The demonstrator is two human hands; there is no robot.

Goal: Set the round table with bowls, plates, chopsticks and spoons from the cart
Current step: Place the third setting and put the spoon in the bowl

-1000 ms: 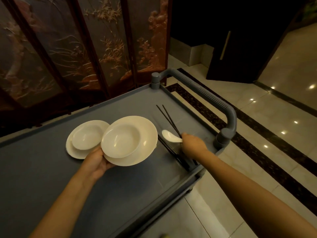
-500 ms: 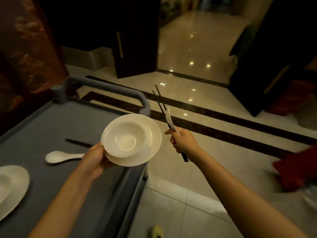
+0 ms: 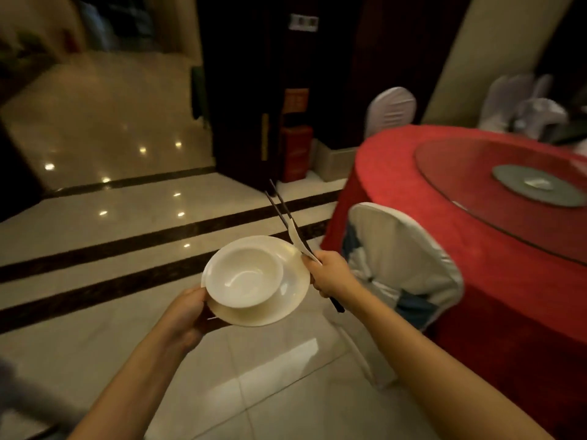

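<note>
My left hand (image 3: 187, 315) grips the near-left rim of a white plate (image 3: 286, 296) with a white bowl (image 3: 244, 276) standing on it, held level above the floor. My right hand (image 3: 332, 274) is closed round a pair of black chopsticks (image 3: 279, 204) and a white spoon (image 3: 298, 241), their tips pointing up and away. The round table (image 3: 397, 173), draped in red cloth, stands to the right with a glass turntable (image 3: 460, 173) on top. The cart is out of view.
A white-covered chair (image 3: 403, 265) with a blue sash stands against the table's near side, just right of my right hand. More white-covered chairs (image 3: 390, 109) sit behind the table. Glossy tiled floor with dark stripes spreads to the left; a dark door stands ahead.
My view has swung right, away from the cart, which has left the frame. The red table and chair have come into view. Both hands keep their loads.
</note>
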